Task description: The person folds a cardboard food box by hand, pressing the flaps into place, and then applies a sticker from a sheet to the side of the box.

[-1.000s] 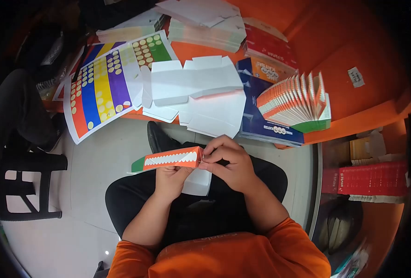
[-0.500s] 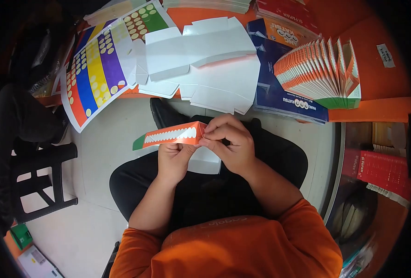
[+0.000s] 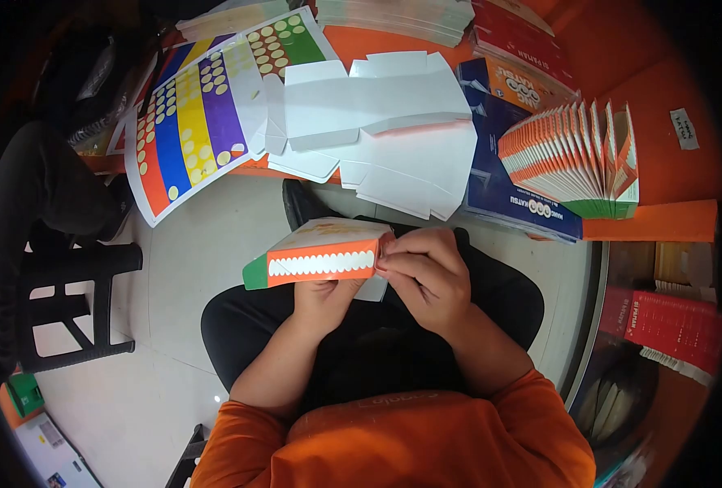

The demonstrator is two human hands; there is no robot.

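Observation:
A folded cardboard box [image 3: 324,262], orange with a white scalloped band and a green end, is held above my lap. My left hand [image 3: 322,307] is closed on it from beneath, its thumb along the lower edge and the other fingers mostly hidden behind the box. At the orange right end, my right hand [image 3: 432,275] pinches the edge between thumb and fingers. Part of a white panel [image 3: 371,289] shows below the box between my hands.
White unfolded cardboard blanks [image 3: 414,167] lie on the orange table [image 3: 662,73], beside a striped sheet with round stickers [image 3: 184,130]. Similar orange boxes [image 3: 560,154] stand in a row on dark blue packs [image 3: 532,205]. A black stool [image 3: 84,305] stands at left.
The box has tilted, so its broad printed face now shows above the scalloped side. Both hands keep hold of it. The whole view has shifted slightly.

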